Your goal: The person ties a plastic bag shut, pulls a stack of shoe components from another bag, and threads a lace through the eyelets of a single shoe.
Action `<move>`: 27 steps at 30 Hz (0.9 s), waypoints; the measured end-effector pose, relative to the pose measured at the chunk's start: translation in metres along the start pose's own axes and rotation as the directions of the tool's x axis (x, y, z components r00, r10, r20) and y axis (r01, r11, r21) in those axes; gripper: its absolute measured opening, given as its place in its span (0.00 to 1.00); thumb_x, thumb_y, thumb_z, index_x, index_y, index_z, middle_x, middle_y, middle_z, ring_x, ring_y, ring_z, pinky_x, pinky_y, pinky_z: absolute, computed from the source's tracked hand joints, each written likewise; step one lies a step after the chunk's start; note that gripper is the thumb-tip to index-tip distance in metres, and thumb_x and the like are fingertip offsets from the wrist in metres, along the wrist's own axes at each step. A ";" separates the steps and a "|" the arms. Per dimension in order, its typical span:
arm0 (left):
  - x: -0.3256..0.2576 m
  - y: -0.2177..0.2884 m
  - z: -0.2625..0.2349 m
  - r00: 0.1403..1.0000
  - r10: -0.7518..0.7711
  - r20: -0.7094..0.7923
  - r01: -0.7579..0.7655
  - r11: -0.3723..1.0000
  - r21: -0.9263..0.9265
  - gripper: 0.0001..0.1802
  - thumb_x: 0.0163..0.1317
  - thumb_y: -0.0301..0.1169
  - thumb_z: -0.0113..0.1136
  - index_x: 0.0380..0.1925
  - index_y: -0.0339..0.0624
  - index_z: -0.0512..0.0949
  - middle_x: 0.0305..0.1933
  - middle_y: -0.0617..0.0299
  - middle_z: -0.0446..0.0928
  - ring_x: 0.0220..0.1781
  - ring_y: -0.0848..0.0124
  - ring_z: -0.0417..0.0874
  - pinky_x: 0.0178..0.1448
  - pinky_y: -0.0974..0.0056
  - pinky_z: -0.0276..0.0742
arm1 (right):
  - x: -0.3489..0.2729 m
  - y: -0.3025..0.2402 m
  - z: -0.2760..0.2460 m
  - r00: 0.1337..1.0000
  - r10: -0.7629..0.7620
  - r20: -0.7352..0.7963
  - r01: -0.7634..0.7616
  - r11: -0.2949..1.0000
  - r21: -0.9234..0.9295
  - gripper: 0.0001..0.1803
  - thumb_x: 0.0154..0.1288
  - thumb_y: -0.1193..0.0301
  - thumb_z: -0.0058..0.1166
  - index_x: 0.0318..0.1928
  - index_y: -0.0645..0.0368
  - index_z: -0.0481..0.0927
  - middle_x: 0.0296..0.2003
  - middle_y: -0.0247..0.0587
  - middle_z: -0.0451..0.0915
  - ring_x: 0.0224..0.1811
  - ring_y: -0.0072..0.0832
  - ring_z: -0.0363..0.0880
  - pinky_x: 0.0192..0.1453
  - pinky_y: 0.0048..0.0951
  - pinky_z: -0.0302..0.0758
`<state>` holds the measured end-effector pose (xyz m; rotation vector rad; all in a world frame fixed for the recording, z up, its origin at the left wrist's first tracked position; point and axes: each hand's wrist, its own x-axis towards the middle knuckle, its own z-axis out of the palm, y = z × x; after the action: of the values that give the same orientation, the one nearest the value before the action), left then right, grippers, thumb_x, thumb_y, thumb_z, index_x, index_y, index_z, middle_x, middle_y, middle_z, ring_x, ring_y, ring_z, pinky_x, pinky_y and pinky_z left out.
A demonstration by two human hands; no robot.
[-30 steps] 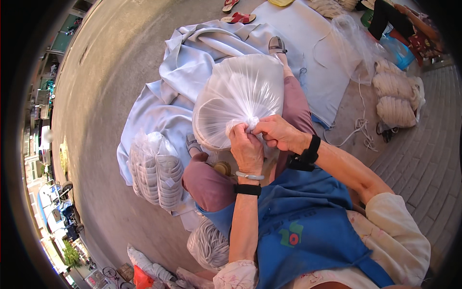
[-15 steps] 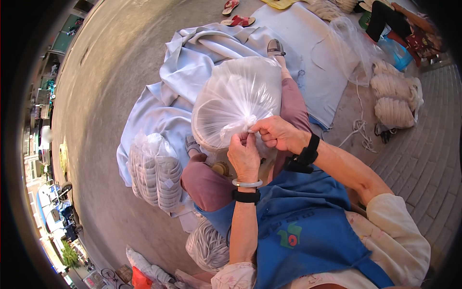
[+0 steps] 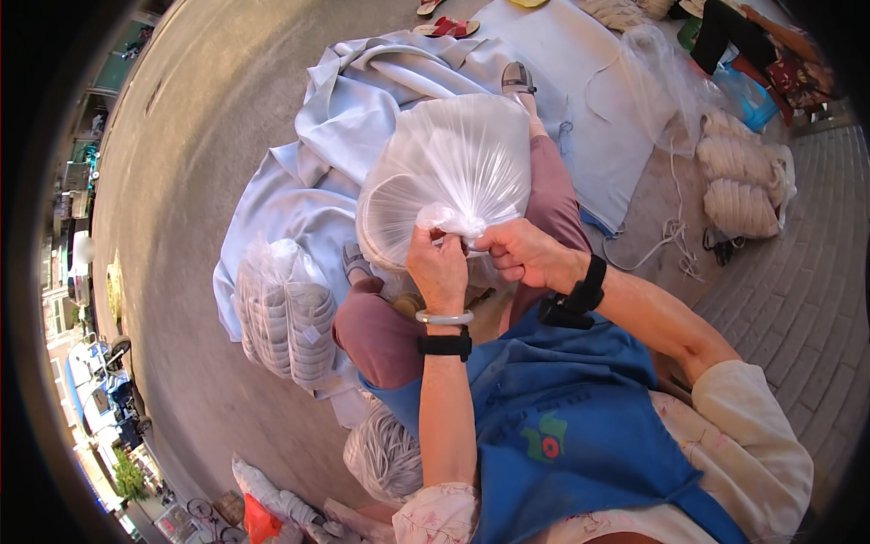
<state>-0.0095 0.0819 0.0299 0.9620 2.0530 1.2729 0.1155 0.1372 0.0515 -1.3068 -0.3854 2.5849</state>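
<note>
In the head view, a full, clear plastic bag [image 3: 444,154] sits between the person's bent legs, over the near edge of a pale blue cloth [image 3: 349,118], with its gathered neck [image 3: 464,223] toward the person and creases fanning out from it; what lies directly beneath the bag is hidden. The left hand [image 3: 437,270] has its thumb and fingertips pinched together on the left side of the neck, leaving only a small dark gap between them. The right hand [image 3: 526,256] grips the right side of the neck between thumb and forefinger, its other fingers curled into the palm. The two sets of fingertips are just beside each other; whether they touch cannot be told. A plastic-wrapped pale bundle [image 3: 285,331] stands at the cloth's near left corner, and a coil of grey cord [image 3: 385,453] lies nearer the person, beside the blue apron [image 3: 562,408]. Loose white cord [image 3: 672,231] trails past the cloth's right edge, where a beige bundle [image 3: 739,186] lies farther out. Red sandals [image 3: 449,27] lie beyond the far edge.
</note>
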 end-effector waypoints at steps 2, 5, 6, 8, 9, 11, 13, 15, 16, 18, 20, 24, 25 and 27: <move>0.006 -0.007 -0.001 0.994 0.112 0.007 -0.112 0.994 -0.014 0.08 0.52 0.22 0.53 0.34 0.34 0.72 0.24 0.60 0.76 0.21 0.72 0.79 0.24 0.68 0.74 | 0.003 0.005 0.000 1.000 -0.025 -0.017 0.025 0.999 -0.041 0.10 0.56 0.73 0.50 0.21 0.53 0.67 0.13 0.21 0.55 0.10 0.13 0.47 0.12 0.19 0.44; -0.003 -0.001 0.001 0.989 0.143 0.036 -0.148 0.969 0.200 0.09 0.53 0.22 0.56 0.35 0.36 0.71 0.25 0.60 0.74 0.22 0.69 0.78 0.26 0.67 0.73 | 0.001 0.001 -0.007 0.998 -0.060 -0.034 0.056 0.993 -0.101 0.09 0.56 0.73 0.51 0.21 0.54 0.68 0.14 0.22 0.55 0.11 0.14 0.48 0.13 0.20 0.44; -0.007 0.003 -0.001 0.988 0.145 0.046 -0.151 0.969 0.197 0.09 0.53 0.22 0.56 0.35 0.36 0.71 0.25 0.60 0.74 0.22 0.69 0.78 0.26 0.67 0.73 | -0.002 -0.003 -0.006 0.998 -0.057 -0.029 0.055 0.996 -0.071 0.10 0.57 0.72 0.50 0.21 0.53 0.67 0.14 0.21 0.55 0.11 0.13 0.48 0.13 0.19 0.45; -0.016 0.020 -0.009 0.940 0.334 0.061 -0.338 0.899 0.278 0.10 0.53 0.22 0.57 0.35 0.37 0.70 0.31 0.58 0.72 0.23 0.66 0.77 0.29 0.65 0.73 | -0.006 -0.010 -0.007 0.997 -0.063 -0.035 0.062 0.997 -0.036 0.10 0.58 0.72 0.50 0.21 0.52 0.66 0.14 0.20 0.56 0.11 0.11 0.48 0.13 0.18 0.46; -0.022 0.027 -0.015 0.961 0.265 0.086 -0.277 0.941 0.195 0.15 0.52 0.21 0.57 0.42 0.40 0.71 0.37 0.57 0.69 0.29 0.64 0.76 0.33 0.62 0.73 | -0.005 -0.012 -0.002 0.997 -0.062 -0.039 0.059 0.996 -0.062 0.10 0.58 0.71 0.50 0.22 0.53 0.66 0.14 0.20 0.56 0.11 0.12 0.49 0.14 0.18 0.46; -0.022 0.028 -0.016 0.908 0.365 0.207 -0.410 0.875 0.257 0.20 0.51 0.21 0.58 0.46 0.44 0.71 0.38 0.57 0.68 0.32 0.63 0.76 0.33 0.61 0.73 | -0.008 -0.014 0.003 0.997 -0.064 -0.042 0.060 0.994 -0.087 0.10 0.58 0.71 0.50 0.22 0.53 0.67 0.14 0.20 0.55 0.11 0.12 0.49 0.14 0.18 0.47; -0.021 0.028 -0.018 0.836 0.443 0.325 -0.536 0.788 0.304 0.25 0.50 0.21 0.58 0.51 0.48 0.70 0.39 0.56 0.67 0.34 0.62 0.76 0.34 0.60 0.72 | -0.011 -0.013 0.008 0.992 -0.110 -0.064 0.105 0.991 -0.081 0.09 0.59 0.71 0.49 0.23 0.56 0.69 0.14 0.21 0.56 0.11 0.12 0.49 0.14 0.19 0.47; -0.019 0.027 -0.016 0.844 0.395 0.362 -0.512 0.793 0.330 0.33 0.48 0.21 0.59 0.58 0.55 0.66 0.37 0.55 0.66 0.36 0.60 0.75 0.34 0.59 0.72 | -0.013 -0.006 0.008 0.979 -0.196 -0.054 0.184 0.966 -0.182 0.07 0.57 0.70 0.49 0.24 0.58 0.73 0.14 0.24 0.59 0.12 0.13 0.51 0.14 0.19 0.48; -0.016 0.025 -0.015 0.844 0.398 0.360 -0.514 0.791 0.331 0.33 0.48 0.21 0.59 0.58 0.55 0.66 0.37 0.55 0.66 0.36 0.60 0.75 0.34 0.59 0.72 | -0.015 -0.004 0.008 0.960 -0.278 -0.039 0.256 0.925 -0.279 0.08 0.56 0.69 0.49 0.26 0.61 0.76 0.15 0.27 0.62 0.13 0.14 0.54 0.14 0.20 0.49; -0.008 0.022 -0.014 0.795 0.460 0.397 -0.601 0.687 0.408 0.32 0.48 0.24 0.60 0.56 0.54 0.67 0.36 0.53 0.65 0.34 0.57 0.74 0.34 0.58 0.72 | -0.020 -0.001 0.008 0.953 -0.302 -0.030 0.276 0.902 -0.331 0.09 0.55 0.69 0.48 0.26 0.63 0.76 0.15 0.28 0.63 0.13 0.15 0.55 0.14 0.20 0.50; -0.007 0.021 -0.013 0.772 0.505 0.386 -0.636 0.598 0.488 0.28 0.49 0.26 0.59 0.53 0.55 0.68 0.36 0.54 0.65 0.34 0.57 0.75 0.32 0.57 0.71 | -0.021 0.002 0.010 0.945 -0.326 -0.018 0.294 0.876 -0.382 0.09 0.54 0.70 0.47 0.26 0.64 0.75 0.15 0.30 0.63 0.12 0.16 0.57 0.14 0.20 0.51; 0.000 0.026 -0.005 0.784 0.436 0.442 -0.621 0.528 0.580 0.20 0.51 0.30 0.56 0.46 0.55 0.70 0.38 0.54 0.66 0.35 0.56 0.76 0.33 0.55 0.71 | -0.017 0.008 0.002 0.911 -0.413 -0.005 0.375 0.832 -0.409 0.08 0.54 0.72 0.47 0.22 0.63 0.73 0.14 0.28 0.60 0.12 0.15 0.54 0.14 0.21 0.49; 0.001 0.025 -0.005 0.785 0.435 0.442 -0.620 0.528 0.581 0.20 0.51 0.30 0.56 0.46 0.55 0.70 0.38 0.54 0.66 0.35 0.56 0.76 0.33 0.55 0.71 | -0.017 0.010 0.002 0.896 -0.445 0.011 0.405 0.804 -0.436 0.07 0.54 0.75 0.46 0.21 0.62 0.72 0.14 0.26 0.59 0.12 0.14 0.53 0.14 0.20 0.47; 0.004 0.022 -0.006 0.780 0.425 0.460 -0.626 0.543 0.560 0.18 0.51 0.28 0.55 0.44 0.53 0.70 0.39 0.53 0.67 0.36 0.56 0.76 0.33 0.55 0.71 | -0.015 0.014 -0.003 0.835 -0.536 0.124 0.523 0.703 -0.482 0.07 0.54 0.75 0.47 0.20 0.61 0.71 0.13 0.25 0.58 0.12 0.14 0.52 0.15 0.20 0.47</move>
<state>-0.0099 0.0886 0.0520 2.1263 2.0889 0.4850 0.1253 0.1200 0.0568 -1.1269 -1.2951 2.0254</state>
